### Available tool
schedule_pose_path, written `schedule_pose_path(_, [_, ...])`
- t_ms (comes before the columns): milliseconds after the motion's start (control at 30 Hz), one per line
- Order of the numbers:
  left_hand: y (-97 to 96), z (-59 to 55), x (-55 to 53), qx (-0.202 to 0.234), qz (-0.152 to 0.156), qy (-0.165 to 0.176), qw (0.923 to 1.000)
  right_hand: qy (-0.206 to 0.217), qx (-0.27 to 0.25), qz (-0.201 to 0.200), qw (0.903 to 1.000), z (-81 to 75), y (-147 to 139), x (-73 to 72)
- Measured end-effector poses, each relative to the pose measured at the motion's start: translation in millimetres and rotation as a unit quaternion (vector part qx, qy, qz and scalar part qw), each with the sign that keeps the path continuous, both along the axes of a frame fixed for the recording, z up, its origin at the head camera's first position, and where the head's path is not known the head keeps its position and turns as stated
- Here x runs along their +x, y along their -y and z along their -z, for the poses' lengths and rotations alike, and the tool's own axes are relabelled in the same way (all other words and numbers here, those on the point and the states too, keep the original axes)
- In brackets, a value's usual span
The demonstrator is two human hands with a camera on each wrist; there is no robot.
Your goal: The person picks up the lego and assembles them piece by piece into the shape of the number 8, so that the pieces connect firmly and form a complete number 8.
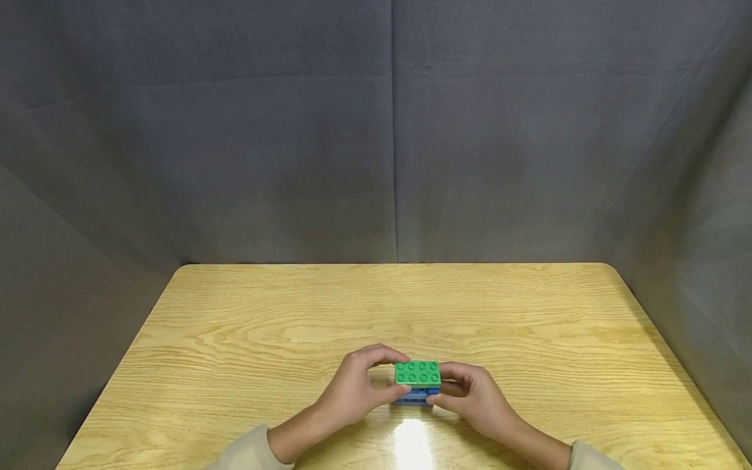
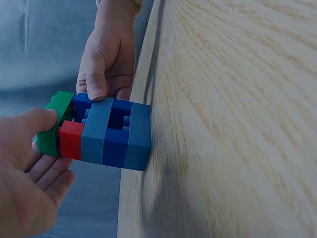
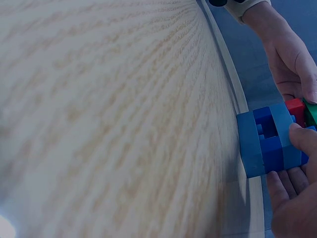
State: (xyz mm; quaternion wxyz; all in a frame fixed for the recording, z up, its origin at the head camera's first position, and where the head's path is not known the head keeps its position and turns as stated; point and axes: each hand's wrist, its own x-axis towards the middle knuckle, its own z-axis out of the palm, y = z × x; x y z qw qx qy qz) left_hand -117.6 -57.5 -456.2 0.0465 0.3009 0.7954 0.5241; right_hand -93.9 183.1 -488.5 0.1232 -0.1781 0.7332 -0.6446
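Observation:
A green eight-stud brick (image 1: pixel 418 375) tops a small tower of toy building bricks. My left hand (image 1: pixel 351 390) pinches it between thumb and fingers at its left end. In the left wrist view it leans slightly, with a narrow gap over the upper dark blue brick (image 2: pixel 82 106). Beside that one, under the green, is a red brick (image 2: pixel 72 141). Below come a light blue brick (image 2: pixel 95 141), a layer of dark blue brick (image 2: pixel 115 148) with an opening, and a light blue bottom brick (image 2: pixel 139 141) standing on the table. My right hand (image 1: pixel 483 403) grips the tower's right side.
The wooden table (image 1: pixel 282 300) extends around the tower, which stands near its front edge. A grey cloth wall (image 1: pixel 294 163) rises behind the table and along both sides. Light reflects off the tabletop just in front of the tower.

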Motion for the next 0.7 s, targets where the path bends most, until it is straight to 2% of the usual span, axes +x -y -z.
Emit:
schedule_pose_path(200, [0.5, 0.3, 1.0, -0.009, 0.0, 0.008, 0.9999, -0.005, 0.0, -0.002, 1.0, 1.4, 0.0, -0.6])
schedule_pose_path(467, [0.1, 3.1, 0.4, -0.006, 0.006, -0.003, 1.0, 0.007, -0.001, 0.006, 1.0, 1.5, 0.0, -0.3])
schedule_pose_path(700, [1.0, 3.3, -0.1, -0.009, 0.007, 0.001, 0.9999, 0.007, 0.005, 0.007, 0.9999, -0.4, 0.8, 0.2])
